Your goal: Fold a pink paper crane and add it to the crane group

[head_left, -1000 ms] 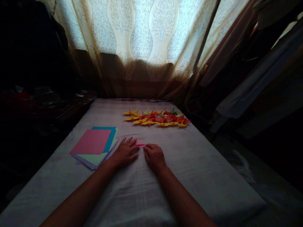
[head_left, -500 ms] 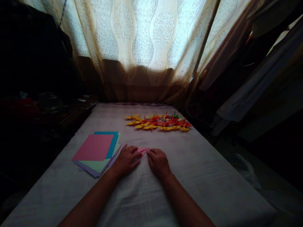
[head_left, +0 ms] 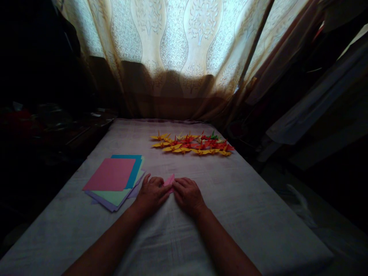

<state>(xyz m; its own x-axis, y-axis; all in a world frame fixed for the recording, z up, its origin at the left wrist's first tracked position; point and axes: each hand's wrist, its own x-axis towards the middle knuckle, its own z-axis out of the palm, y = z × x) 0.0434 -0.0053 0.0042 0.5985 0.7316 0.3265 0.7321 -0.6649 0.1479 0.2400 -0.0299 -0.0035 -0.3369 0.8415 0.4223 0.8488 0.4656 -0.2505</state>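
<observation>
A small folded pink paper (head_left: 170, 180) sits between my two hands on the cloth-covered surface (head_left: 244, 214). My left hand (head_left: 151, 193) rests palm down with its fingertips curled onto the paper's left side. My right hand (head_left: 188, 193) has its fingers bent and pinches the paper's right side. Most of the paper is hidden under the fingers; only a pink point sticks up between them.
A stack of coloured paper sheets (head_left: 113, 180), pink on top, lies to the left of my hands. Several folded paper cranes (head_left: 192, 144) in yellow, red and green lie in rows farther back. Patterned curtains (head_left: 178, 50) hang behind; dark clutter fills both sides.
My hands have drawn closer together over the pink paper. Its flat point, seen lying on the cloth before, now stands up between my fingertips.
</observation>
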